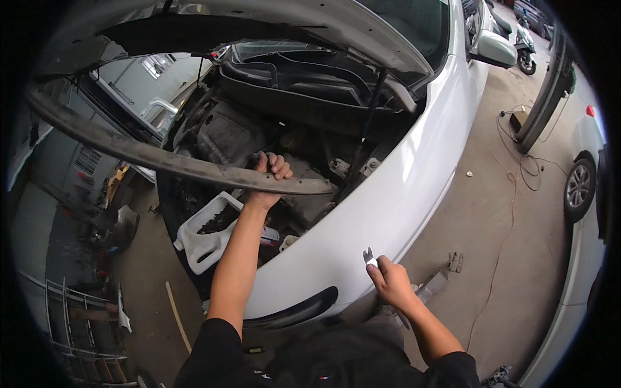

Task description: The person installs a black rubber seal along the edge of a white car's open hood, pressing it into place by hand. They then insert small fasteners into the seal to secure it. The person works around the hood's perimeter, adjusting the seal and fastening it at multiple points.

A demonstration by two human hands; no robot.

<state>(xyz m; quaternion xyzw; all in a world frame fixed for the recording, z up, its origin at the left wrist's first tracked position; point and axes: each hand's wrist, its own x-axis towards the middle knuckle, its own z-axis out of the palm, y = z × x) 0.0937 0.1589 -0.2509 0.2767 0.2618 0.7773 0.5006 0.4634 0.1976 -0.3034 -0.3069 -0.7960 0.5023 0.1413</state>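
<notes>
My left hand is closed around a long, dusty dark trim strip, near its right end. The strip reaches across the open engine bay toward the far left. In my right hand, held above the white fender, is a clip removal tool with a forked dark tip pointing up and away from me. Left of my left forearm sits a white cut-open plastic jug with small dark pieces inside. A can lies partly hidden beside that forearm.
The raised hood hangs over the engine bay, held by a dark strut. A lift post with cables on the floor stands at the right. Another white car is parked there. Metal racks stand at the lower left.
</notes>
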